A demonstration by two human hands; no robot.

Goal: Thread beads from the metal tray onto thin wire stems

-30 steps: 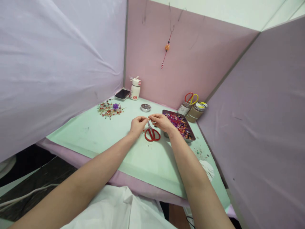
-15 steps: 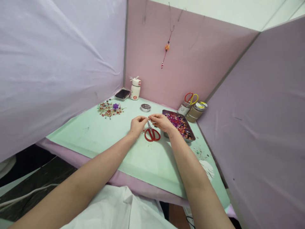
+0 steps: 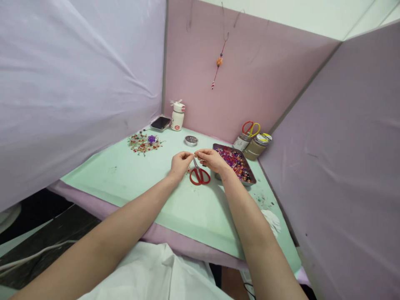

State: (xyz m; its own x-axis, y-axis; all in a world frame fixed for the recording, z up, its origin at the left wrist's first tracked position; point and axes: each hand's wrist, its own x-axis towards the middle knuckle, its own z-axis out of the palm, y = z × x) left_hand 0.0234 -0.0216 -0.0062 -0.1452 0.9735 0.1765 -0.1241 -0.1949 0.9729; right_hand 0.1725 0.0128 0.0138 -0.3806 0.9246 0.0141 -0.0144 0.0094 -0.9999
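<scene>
My left hand and my right hand meet fingertip to fingertip above the middle of the table. Both are closed in a pinch, and what lies between the fingers is too small to make out. Just below them, red-handled scissors lie on the green table cover, blades pointing away under my fingertips. A few tiny red beads show beside my left hand. Close to my right hand stands a metal tray of purple, red and orange beads, partly behind the hand.
Beaded strands with a purple piece lie at left. Behind are a phone, a white bottle and a round tin. Jars and upright scissors stand back right; a white glove lies right. A beaded string hangs behind.
</scene>
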